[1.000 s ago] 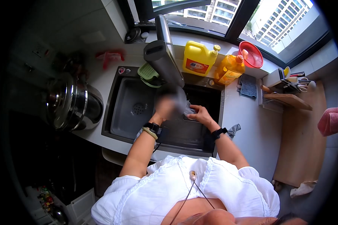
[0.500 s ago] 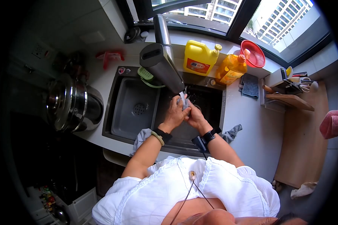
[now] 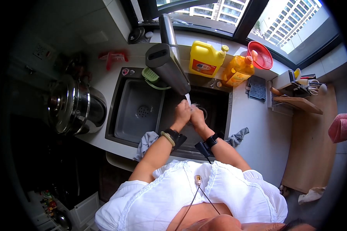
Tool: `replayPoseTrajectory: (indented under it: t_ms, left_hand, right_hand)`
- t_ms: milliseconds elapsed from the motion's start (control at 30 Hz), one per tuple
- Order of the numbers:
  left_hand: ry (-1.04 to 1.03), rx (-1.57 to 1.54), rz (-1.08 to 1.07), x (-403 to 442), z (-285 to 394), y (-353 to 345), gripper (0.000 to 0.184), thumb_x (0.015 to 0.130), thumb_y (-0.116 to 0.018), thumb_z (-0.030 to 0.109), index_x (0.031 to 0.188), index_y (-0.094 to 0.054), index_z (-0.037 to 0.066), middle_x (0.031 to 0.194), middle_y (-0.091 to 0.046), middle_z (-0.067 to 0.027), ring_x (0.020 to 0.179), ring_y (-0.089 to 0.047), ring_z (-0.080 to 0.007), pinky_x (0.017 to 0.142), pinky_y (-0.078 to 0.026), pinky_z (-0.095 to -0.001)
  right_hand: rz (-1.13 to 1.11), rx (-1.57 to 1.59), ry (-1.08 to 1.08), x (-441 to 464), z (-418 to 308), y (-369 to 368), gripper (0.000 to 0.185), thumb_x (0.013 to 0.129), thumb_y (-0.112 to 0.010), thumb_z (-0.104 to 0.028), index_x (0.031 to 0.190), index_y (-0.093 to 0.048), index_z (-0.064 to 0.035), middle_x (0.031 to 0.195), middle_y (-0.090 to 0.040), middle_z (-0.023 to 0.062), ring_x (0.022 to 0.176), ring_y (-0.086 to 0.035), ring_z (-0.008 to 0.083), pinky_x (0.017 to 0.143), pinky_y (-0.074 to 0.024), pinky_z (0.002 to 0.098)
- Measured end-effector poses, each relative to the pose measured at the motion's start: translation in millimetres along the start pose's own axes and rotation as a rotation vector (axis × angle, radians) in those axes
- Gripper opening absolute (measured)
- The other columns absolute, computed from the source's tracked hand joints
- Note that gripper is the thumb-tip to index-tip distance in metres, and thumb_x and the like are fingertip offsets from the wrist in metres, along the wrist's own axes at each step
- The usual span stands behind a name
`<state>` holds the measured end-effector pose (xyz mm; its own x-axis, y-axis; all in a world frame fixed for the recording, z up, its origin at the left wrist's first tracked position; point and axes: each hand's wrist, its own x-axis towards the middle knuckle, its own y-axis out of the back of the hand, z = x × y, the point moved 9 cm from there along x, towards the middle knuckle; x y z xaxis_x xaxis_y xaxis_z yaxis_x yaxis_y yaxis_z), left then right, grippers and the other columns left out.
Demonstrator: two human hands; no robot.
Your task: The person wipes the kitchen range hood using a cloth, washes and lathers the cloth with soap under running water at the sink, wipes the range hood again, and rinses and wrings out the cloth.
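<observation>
Over the right basin of the dark sink [image 3: 173, 142], both hands are closed and side by side under the faucet [image 3: 167, 69]. Water [image 3: 187, 98] runs from its spout onto them. My left hand [image 3: 182, 112] and my right hand [image 3: 197, 117] are in fists around a wet grey cloth [image 3: 193, 106], of which only a small blurred bit shows between them. Most of the cloth is hidden by the fingers. A black band sits on each wrist.
A green strainer [image 3: 150, 75] rests at the left basin's back edge. Behind the sink stand a yellow jug [image 3: 206, 57] and an orange soap bottle [image 3: 238, 71]. Grey rags [image 3: 146, 144] lie at the front rim. A steel pot [image 3: 71, 104] is left, a knife rack [image 3: 287, 86] right.
My hands have closed from a looser hold into fists, covering most of the cloth. The left hand has turned and shifted slightly; the water still runs.
</observation>
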<state>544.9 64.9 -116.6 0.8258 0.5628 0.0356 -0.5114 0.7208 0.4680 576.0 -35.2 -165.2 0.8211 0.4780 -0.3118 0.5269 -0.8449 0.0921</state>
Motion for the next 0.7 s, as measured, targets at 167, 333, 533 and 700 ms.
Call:
replayPoseTrajectory:
  t_ms: [167, 333, 533, 700]
  left_hand:
    - [0.557, -1.009, -0.105, 5.7, -102.5, -39.0, 0.034, 0.091, -0.054, 0.039, 0.091, -0.062, 0.006, 0.076, -0.063, -0.0001, 0.059, -0.058, -0.0142, 0.051, -0.044, -0.0314]
    - [0.283, -0.738, -0.215, 16.6, -51.7, 16.7, 0.036, 0.083, -0.067, 0.036, 0.106, -0.063, 0.009, 0.086, -0.064, -0.0013, 0.074, -0.059, -0.0069, 0.053, -0.041, -0.0200]
    - [0.143, -0.442, -0.159, 11.9, -52.2, 37.6, 0.038, 0.082, -0.069, 0.015, 0.118, -0.060, 0.007, 0.096, -0.063, -0.0026, 0.076, -0.058, -0.0077, 0.054, -0.041, -0.0200]
    - [0.374, -0.627, -0.215, 3.4, -75.4, 21.4, 0.041, 0.082, -0.070, 0.019, 0.120, -0.059, 0.008, 0.097, -0.061, -0.0026, 0.086, -0.058, -0.0117, 0.064, -0.045, -0.0265]
  right_hand:
    - [-0.165, -0.252, -0.013, 9.4, -0.1, 2.1, 0.033, 0.093, -0.051, -0.032, 0.105, -0.059, -0.0017, 0.085, -0.062, 0.0029, 0.081, -0.054, 0.0091, 0.060, -0.0450, 0.0248]
    - [-0.385, 0.024, 0.017, -25.1, -63.7, 17.0, 0.043, 0.085, -0.063, -0.022, 0.121, -0.053, -0.0010, 0.093, -0.061, 0.0048, 0.082, -0.059, 0.0125, 0.071, -0.0485, 0.0253]
    - [-0.174, -0.381, 0.084, -22.5, -82.0, 52.4, 0.033, 0.081, -0.065, -0.020, 0.107, -0.063, 0.0005, 0.104, -0.065, 0.0179, 0.092, -0.064, 0.0262, 0.079, -0.0489, 0.0323]
    - [0.065, -0.407, 0.436, -8.4, -76.5, 62.3, 0.029, 0.088, -0.058, -0.025, 0.099, -0.064, 0.0017, 0.083, -0.067, 0.0131, 0.075, -0.064, 0.0228, 0.071, -0.0495, 0.0316]
